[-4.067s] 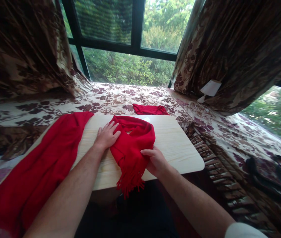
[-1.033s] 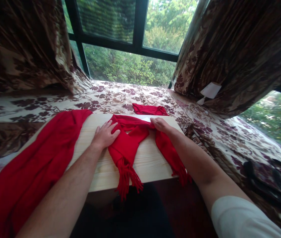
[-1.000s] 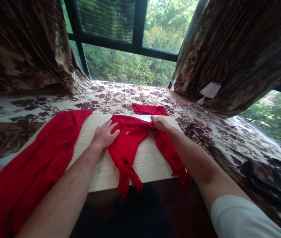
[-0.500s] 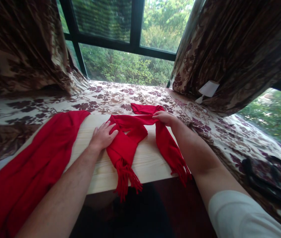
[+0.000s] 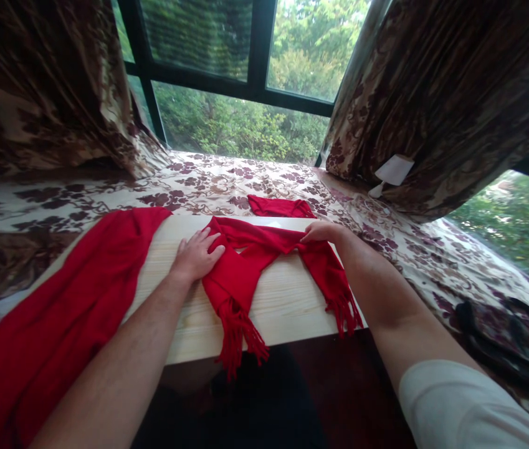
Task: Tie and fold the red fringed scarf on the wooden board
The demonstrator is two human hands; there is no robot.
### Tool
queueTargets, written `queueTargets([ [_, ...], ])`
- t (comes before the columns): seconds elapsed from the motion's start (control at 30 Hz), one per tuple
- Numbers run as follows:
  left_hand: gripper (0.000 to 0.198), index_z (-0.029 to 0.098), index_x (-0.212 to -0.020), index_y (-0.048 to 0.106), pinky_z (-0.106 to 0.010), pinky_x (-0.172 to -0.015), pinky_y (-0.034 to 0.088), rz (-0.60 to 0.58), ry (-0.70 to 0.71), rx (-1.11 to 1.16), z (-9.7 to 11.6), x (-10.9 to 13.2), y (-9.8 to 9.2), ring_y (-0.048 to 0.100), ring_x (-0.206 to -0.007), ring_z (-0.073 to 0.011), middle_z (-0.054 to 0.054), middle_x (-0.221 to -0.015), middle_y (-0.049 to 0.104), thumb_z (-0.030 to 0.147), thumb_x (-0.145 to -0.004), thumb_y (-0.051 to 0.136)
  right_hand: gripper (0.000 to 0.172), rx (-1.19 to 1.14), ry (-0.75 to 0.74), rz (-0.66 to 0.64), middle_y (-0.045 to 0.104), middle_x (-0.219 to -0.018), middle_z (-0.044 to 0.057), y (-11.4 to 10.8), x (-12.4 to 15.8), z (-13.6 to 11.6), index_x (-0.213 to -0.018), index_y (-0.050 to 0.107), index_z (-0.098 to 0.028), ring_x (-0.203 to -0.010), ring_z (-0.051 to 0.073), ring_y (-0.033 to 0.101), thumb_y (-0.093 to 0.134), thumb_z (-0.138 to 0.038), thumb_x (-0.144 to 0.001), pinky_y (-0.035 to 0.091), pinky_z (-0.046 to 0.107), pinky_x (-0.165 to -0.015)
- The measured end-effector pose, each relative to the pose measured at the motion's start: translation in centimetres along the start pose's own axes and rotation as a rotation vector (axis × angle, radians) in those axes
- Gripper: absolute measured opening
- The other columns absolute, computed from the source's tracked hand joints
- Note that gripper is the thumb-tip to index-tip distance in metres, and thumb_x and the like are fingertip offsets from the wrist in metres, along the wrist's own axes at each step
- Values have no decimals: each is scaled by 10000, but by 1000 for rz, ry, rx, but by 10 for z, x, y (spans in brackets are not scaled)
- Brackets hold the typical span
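A red fringed scarf (image 5: 240, 274) lies bent across a pale wooden board (image 5: 287, 299), one fringed end hanging past the near edge. My left hand (image 5: 196, 254) rests flat on the scarf's left fold, fingers spread. At the right, my right hand (image 5: 319, 232) pinches the scarf's upper strip, and the other fringed end drops below it. Beyond the board's far edge lies a small folded red cloth (image 5: 278, 206). A larger red cloth (image 5: 86, 280) drapes over the board's left side.
Floral fabric (image 5: 208, 174) covers the surface behind, up to the window. A small white lamp (image 5: 395, 169) stands by the right curtain (image 5: 451, 93). A black strapped item (image 5: 502, 343) lies at the far right. Below the board is a dark glossy surface (image 5: 255, 399).
My right hand has drawn the scarf's strip to the right and slightly nearer, straightening it. The right fringed end has shifted a little. My left hand stays on the fold.
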State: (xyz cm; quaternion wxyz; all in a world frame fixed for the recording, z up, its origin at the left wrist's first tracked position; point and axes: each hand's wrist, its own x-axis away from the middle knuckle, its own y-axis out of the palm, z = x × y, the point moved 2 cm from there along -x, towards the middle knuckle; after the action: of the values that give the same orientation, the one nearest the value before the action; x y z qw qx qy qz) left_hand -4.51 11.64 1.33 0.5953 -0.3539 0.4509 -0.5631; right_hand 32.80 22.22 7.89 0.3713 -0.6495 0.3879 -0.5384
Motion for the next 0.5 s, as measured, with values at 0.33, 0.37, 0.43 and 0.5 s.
queueTargets([
  [0.33,622,316,-1494,474,-608,-1192,204,-27,-14,-1,-1,-1,0,269,-1509,-309,-35,-1636,316,594,-958,324,185,-42,-44,432,640,-702,31,-22,45,-51,-824,703,-170,-686,179,604,735,-195,-644,408,234,-558],
  [0.37,625,313,-1495,472,-608,-1191,206,-33,-13,-5,-1,-1,0,266,-1510,-311,-37,-1638,312,596,-959,321,152,-40,-99,469,639,-689,42,-20,51,-66,-791,699,-173,-705,194,610,735,-188,-644,417,241,-571],
  [0.43,631,303,-1499,468,-604,-1192,203,-43,-13,-11,0,-1,-1,259,-1513,-309,-46,-1641,304,597,-961,318,70,-64,-182,419,611,-620,54,-14,62,-92,-673,671,-168,-697,209,611,735,-192,-659,430,258,-586],
  [0.5,632,298,-1502,463,-600,-1195,196,-47,-14,-10,1,-1,-1,255,-1515,-303,-50,-1644,298,592,-961,322,142,-172,-209,346,558,-541,39,-12,67,-106,-593,627,-170,-633,196,589,735,-212,-675,426,260,-565],
])
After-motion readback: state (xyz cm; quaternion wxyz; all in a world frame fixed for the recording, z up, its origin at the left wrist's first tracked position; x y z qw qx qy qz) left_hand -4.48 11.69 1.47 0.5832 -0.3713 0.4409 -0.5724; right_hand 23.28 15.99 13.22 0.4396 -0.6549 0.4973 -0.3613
